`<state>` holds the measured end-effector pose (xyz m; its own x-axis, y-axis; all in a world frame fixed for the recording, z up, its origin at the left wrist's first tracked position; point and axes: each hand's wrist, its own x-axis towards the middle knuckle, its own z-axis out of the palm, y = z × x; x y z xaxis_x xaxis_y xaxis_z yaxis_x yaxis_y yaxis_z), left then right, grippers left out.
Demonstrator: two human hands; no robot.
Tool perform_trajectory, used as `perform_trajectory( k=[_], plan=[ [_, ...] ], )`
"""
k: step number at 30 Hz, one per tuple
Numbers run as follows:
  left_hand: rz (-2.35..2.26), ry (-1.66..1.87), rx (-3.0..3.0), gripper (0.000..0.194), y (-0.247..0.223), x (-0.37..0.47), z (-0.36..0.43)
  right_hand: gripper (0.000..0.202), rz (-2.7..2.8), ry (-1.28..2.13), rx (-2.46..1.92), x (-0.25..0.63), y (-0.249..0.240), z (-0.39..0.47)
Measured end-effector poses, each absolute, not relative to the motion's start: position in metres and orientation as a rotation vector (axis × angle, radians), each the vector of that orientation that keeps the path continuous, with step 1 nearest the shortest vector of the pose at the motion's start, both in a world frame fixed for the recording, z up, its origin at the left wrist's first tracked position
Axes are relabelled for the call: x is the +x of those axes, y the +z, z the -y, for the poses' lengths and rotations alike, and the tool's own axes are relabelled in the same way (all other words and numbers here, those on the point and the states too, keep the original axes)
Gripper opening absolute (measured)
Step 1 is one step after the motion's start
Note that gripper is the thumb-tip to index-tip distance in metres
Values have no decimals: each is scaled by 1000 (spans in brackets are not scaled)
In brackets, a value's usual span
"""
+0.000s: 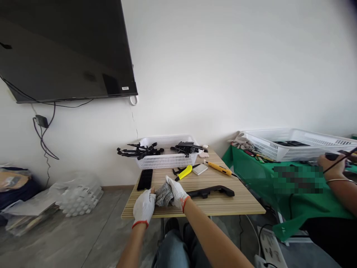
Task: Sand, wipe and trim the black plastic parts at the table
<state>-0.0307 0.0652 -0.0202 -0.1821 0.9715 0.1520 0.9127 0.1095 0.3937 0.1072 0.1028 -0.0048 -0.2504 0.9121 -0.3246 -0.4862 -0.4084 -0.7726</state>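
Note:
My left hand (144, 206) and my right hand (176, 191) both wear white knit gloves with red cuffs. Between them, close to the table's front edge, is a crumpled grey cloth (164, 194); the fingers of each hand are closed on it. Just right of my right hand lies a long black plastic part (214, 191), its left end hidden behind that hand. Behind the hands are a yellow-handled knife (184, 172), a small white block (200, 169) and a yellow-orange pen-shaped tool with a cord (219, 168). A black phone (145, 179) rests left of the cloth.
A white basket (164, 162) with black plastic parts overhanging its sides stands at the back of the wooden table (242, 203). To the right, another person's hand (331, 165) is over a green-covered table (248, 178) holding a larger white basket (279, 152). A screen (67, 52) hangs upper left.

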Motion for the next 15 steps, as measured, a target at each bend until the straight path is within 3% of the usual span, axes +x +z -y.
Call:
perform_trajectory(
  k=[6,7,10,12,15],
  plan=[
    [-2263,584,1989,41,-24,-31,-66,37,1602,1187,-1145,130,41,-101],
    [-2268,576,1992,40,-24,-31,-66,36,2015,828,-1122,134,53,-99],
    [-2265,564,1993,41,-24,-30,-67,34,2472,211,-990,139,103,-85],
    [-2271,559,1991,43,-25,-30,-67,40,2490,-227,-941,140,148,-70],
    [-2290,570,1996,46,-27,-29,-67,56,2212,-404,-979,139,205,-45]
  ],
)
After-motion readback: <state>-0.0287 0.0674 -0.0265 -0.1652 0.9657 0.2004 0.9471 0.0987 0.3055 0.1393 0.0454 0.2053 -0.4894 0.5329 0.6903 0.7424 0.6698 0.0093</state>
